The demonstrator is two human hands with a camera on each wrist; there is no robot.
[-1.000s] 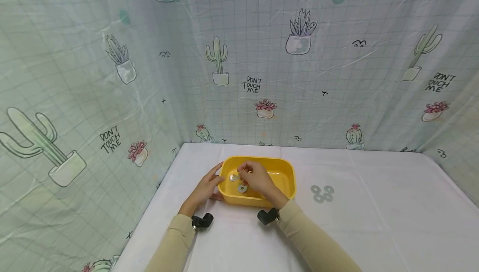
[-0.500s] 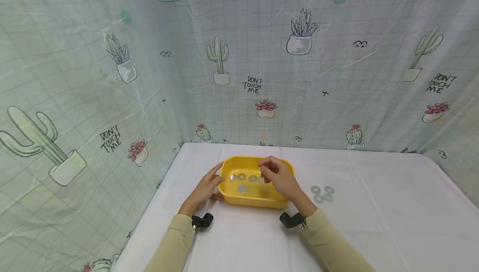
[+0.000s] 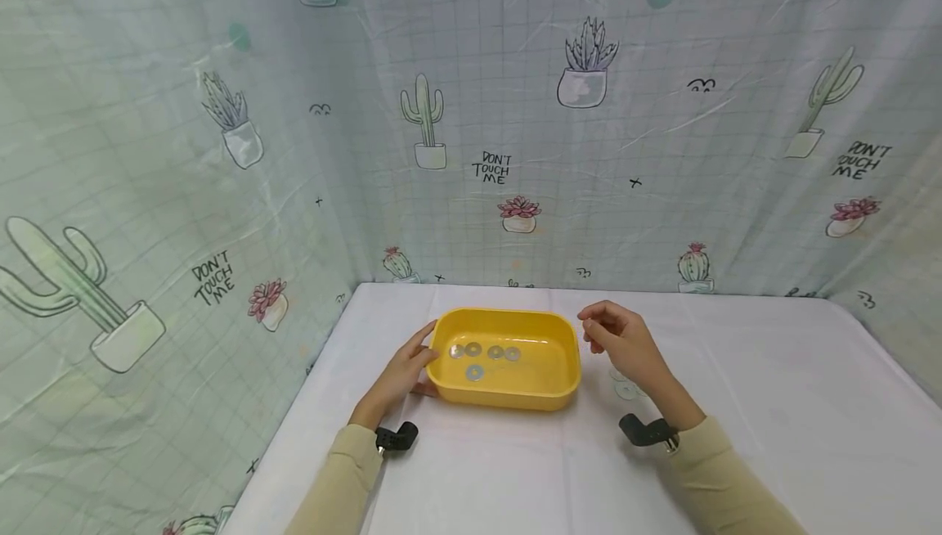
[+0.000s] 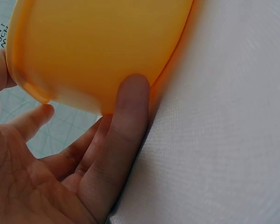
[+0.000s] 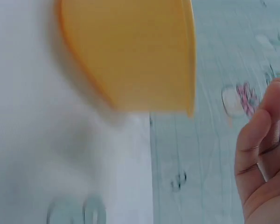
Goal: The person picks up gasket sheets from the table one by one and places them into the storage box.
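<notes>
Right hand (image 3: pixel 621 344) has left the smooth yellow plastic tub (image 3: pixel 559 388) and hovers right of it, fingers loosely curled, empty, above flat metal washers (image 3: pixel 625 390) on the white cloth; left hand (image 3: pixel 401 371) rests straight-fingered against the tub's left wall.

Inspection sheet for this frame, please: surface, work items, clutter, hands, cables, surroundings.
Surface: table under a white cloth.
Work items: yellow tub holding five washers; loose washers on the cloth right of the tub, partly hidden.
Clutter: nothing seen.
Hands: left hand rests straight fingers on the tub's left end; right hand hovers over the loose washers, fingers loosely curled, no grip.
Cables: nothing seen.
Surroundings: cactus-print backdrop.
</notes>
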